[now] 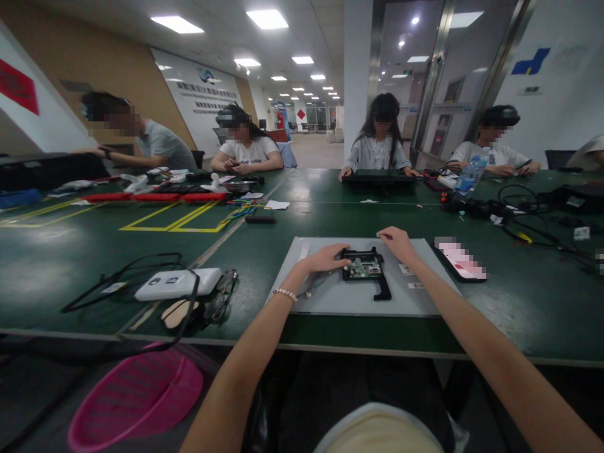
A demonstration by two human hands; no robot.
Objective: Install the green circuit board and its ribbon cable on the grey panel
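Note:
A flat grey panel (321, 302), which looks like the back of a screen, lies on the green table in front of me. On its middle sits a black bracket (383, 288) with a green circuit board (365, 269) inside. My left hand (325, 258) grips the bracket's left side, thumb at the board's edge and fingers along the top corner. Over the panel's far edge, right of the bracket, my right hand (397, 244) is closed in a pinch. A tiny pale bit shows at its fingertips, too small to name. Thin cables (315, 284) run beneath my left wrist.
A phone (460, 259) lies right of the panel. To the left are a white device (177, 283), black cables (117, 277) and a round beige item (180, 313). A pink basket (136, 396) stands below the table edge. Several people sit across the table.

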